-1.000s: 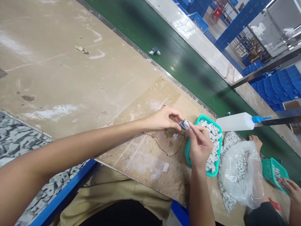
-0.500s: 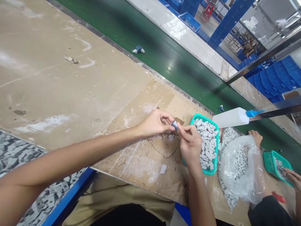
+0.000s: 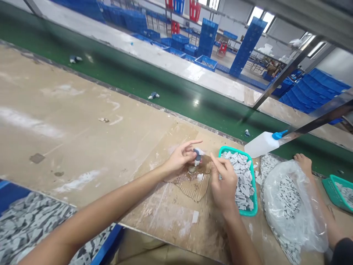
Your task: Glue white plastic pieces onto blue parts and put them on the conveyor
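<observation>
Between the thumb and fingers of my left hand (image 3: 182, 158) is a small dark blue and white part (image 3: 197, 156), held above a piece of corrugated cardboard (image 3: 197, 189). My right hand (image 3: 224, 180) is just to the right, its index finger and thumb close together and pointing at the part without touching it. Whether anything small sits between those fingertips is too unclear to see. Beside my right hand stands a green basket (image 3: 255, 191) full of small white-grey pieces (image 3: 242, 173).
A white bottle with a blue nozzle (image 3: 260, 144) lies behind the basket. Right of it are a plastic bag of pieces (image 3: 292, 206) and another person's arm (image 3: 325, 217). A green conveyor (image 3: 176, 105) carries a few parts. A blue crate (image 3: 107, 243) sits at the lower left.
My hands have moved apart, and the part now stays in my left hand only. My left index finger has stretched out. The view has tilted up, showing more of the background.
</observation>
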`<state>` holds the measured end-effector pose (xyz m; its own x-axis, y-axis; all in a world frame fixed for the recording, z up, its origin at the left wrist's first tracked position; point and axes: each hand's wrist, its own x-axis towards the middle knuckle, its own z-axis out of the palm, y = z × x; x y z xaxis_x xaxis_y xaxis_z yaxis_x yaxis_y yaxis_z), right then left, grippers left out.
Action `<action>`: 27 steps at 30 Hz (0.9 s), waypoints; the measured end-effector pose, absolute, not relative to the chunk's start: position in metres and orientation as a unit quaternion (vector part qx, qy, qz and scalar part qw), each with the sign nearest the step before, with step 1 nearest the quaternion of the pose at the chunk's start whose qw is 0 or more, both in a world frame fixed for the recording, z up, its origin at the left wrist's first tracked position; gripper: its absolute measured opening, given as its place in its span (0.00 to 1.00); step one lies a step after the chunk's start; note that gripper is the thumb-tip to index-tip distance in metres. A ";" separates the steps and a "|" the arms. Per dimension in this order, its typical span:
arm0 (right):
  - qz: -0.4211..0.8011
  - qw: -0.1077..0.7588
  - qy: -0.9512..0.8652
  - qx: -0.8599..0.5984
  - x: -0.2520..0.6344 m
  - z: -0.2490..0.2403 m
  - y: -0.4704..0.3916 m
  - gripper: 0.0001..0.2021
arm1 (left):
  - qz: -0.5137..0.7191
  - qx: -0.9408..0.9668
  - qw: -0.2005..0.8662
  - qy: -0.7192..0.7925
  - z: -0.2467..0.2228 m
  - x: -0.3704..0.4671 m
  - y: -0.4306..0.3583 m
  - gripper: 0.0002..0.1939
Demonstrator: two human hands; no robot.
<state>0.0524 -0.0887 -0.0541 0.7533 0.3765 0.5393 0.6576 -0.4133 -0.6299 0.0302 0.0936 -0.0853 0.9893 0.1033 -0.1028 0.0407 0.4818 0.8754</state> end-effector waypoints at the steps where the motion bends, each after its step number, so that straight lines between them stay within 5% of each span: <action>1: -0.178 0.441 -0.301 -0.827 0.054 -0.050 -0.093 0.19 | 0.021 0.478 0.875 0.075 -0.085 0.031 0.095 0.27; 5: -0.156 0.350 -0.281 -0.880 0.064 -0.051 -0.116 0.17 | 0.009 0.407 0.906 0.119 -0.085 0.034 0.104 0.19; 9: -0.100 0.226 -0.299 -0.922 0.075 -0.082 -0.131 0.16 | 0.006 0.370 0.918 0.145 -0.088 0.038 0.112 0.22; 14: -0.135 0.293 -0.303 -0.897 0.079 -0.117 -0.129 0.12 | 0.037 0.430 0.886 0.168 -0.092 0.045 0.119 0.20; 20: -0.194 0.354 -0.242 -0.882 0.077 -0.126 -0.119 0.12 | 0.215 0.707 0.651 0.176 -0.101 0.089 0.128 0.23; 27: -0.094 0.334 -0.178 -0.921 0.073 -0.084 -0.127 0.08 | 0.193 0.857 0.431 0.204 -0.085 0.199 0.137 0.15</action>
